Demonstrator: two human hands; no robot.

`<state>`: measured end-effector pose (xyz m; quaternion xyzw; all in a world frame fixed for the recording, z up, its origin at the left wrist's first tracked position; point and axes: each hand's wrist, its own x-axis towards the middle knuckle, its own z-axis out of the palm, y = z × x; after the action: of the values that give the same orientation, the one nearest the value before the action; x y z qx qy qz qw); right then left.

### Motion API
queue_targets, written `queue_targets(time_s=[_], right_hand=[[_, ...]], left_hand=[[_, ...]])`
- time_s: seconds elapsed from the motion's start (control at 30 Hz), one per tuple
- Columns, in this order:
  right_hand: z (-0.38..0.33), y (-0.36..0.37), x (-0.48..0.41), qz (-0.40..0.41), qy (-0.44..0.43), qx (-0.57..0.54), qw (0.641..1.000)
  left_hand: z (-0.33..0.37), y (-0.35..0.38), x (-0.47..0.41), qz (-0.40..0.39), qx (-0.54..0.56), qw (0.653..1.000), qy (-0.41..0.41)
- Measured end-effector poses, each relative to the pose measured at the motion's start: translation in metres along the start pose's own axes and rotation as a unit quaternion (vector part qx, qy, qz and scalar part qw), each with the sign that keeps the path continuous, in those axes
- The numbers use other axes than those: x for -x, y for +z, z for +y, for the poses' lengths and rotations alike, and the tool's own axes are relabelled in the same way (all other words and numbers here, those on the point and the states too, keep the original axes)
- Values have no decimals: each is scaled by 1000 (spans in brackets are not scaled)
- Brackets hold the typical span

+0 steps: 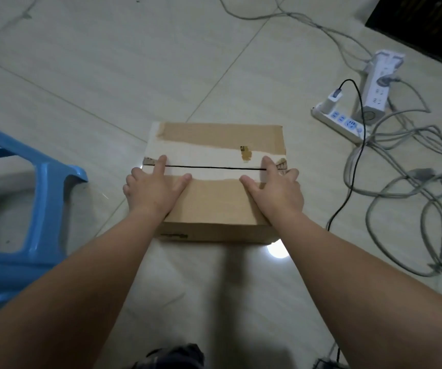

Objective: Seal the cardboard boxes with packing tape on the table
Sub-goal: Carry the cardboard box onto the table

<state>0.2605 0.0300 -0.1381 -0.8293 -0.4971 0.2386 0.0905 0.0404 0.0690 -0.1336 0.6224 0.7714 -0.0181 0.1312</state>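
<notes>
Far left: blue plastic stool (49, 187), standing on the tile floor (107, 75), well apart from the work.

Left hand (153, 190): flat, fingers spread and straight, gripping nothing. The palm presses the near flap at the left end of the cardboard box (214, 201), the index finger reaches across the seam (214, 168), and the outer fingers lie at the box's left edge.

The box sits centre frame on the floor, with no table in view. Its flaps are closed. The seam shows as a thin dark line running left to right, square to both forearms. A pale torn band crosses the top on either side of it.

Right hand (275, 193): mirrors the left, flat and spread, holding nothing. The palm is on the near flap and the index finger lies over the right end of the seam.

Judgement: the seam's long axis runs hand to hand, so tape must travel sideways along it. Neither hand is nearer, as each covers one end. No tape roll is in view, so one hand would have to lift off to fetch it.

Writing: the brown label scrap (245, 153) just beyond the seam and a mark on the front face (174, 236) are both unreadable. No brand can be made out.

Right: white power strip (339, 121), tower socket (379, 83) and tangled grey cables (401, 161). A black cable (358, 155) passes near the box's right side.
</notes>
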Motion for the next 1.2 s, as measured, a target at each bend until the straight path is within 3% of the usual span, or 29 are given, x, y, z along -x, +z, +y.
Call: queue_targets(time_s=[0.33, 0.67, 0.8, 1.0, 1.2], right_hand=[[-50, -179, 61, 13, 20, -4, 1000], [-179, -489, 198, 72, 10, 31, 997], [-225, -577, 245, 108, -1, 39, 993], [-257, -602, 270, 133, -3, -1, 991], [-294, -580, 272, 109, -25, -4, 994]], left_hand=[[47, -174, 44, 26, 12, 999, 45], [94, -499, 153, -7, 63, 998, 26], [105, -597, 185, 17, 97, 995, -8], [93, -666, 185, 80, 85, 993, 27], [46, -668, 174, 65, 69, 995, 17]])
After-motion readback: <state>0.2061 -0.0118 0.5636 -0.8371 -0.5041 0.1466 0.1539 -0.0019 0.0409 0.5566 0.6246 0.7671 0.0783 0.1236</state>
